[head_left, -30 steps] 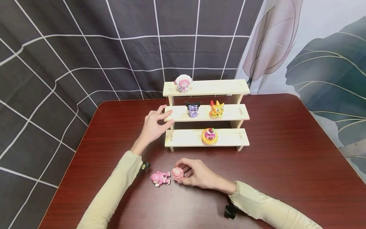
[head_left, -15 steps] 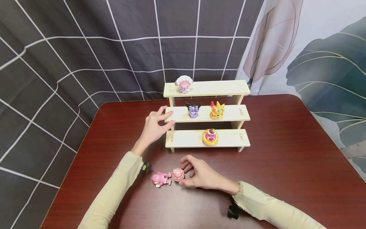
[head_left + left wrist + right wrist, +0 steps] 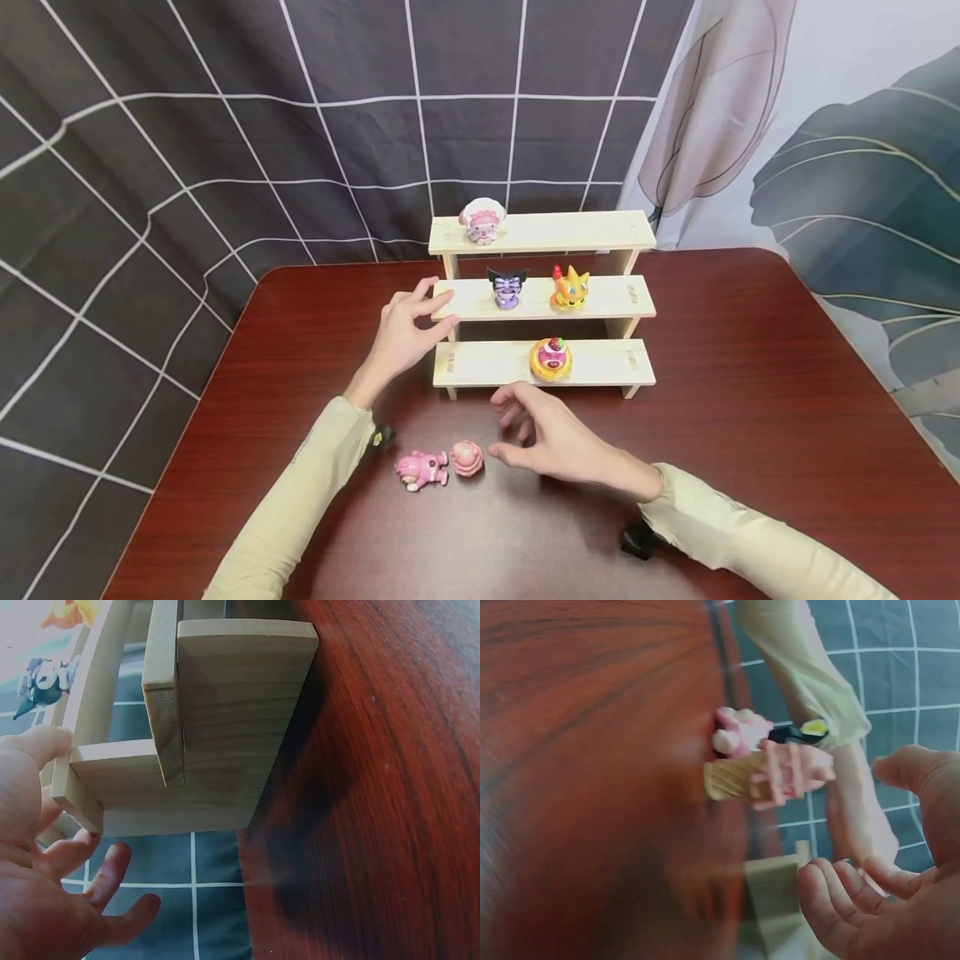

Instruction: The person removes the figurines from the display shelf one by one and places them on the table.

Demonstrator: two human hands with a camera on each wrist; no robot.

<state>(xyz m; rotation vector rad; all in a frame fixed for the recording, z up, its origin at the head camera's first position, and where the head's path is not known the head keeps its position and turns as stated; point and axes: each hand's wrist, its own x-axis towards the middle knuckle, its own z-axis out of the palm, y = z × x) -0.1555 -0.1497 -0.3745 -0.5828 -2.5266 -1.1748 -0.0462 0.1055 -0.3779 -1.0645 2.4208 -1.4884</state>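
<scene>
My left hand (image 3: 402,333) grips the left end of the middle board of a three-tier wooden display stand (image 3: 465,362), with thumb and fingers at the board's end. My right hand (image 3: 551,433) hovers over the table, fingers loosely curved around nothing. Just left of it a pink ice-cream cone figurine (image 3: 467,458) stands upright; its waffle-patterned cone shows in the right wrist view. Beside the cone, a pink bear-like figurine (image 3: 422,469) lies on the tabletop.
On the stand are a white-hatted pink figurine (image 3: 482,222) at the top, a black-and-purple figurine (image 3: 507,288) and a yellow figurine (image 3: 570,288) in the middle, and a round yellow-and-pink figurine (image 3: 551,359) at the bottom. Dark checked curtain (image 3: 360,133) hangs behind the table.
My right hand has let go of the ice-cream cone figurine and moved away to the right and toward the stand. The cone stays standing. My left hand keeps its place.
</scene>
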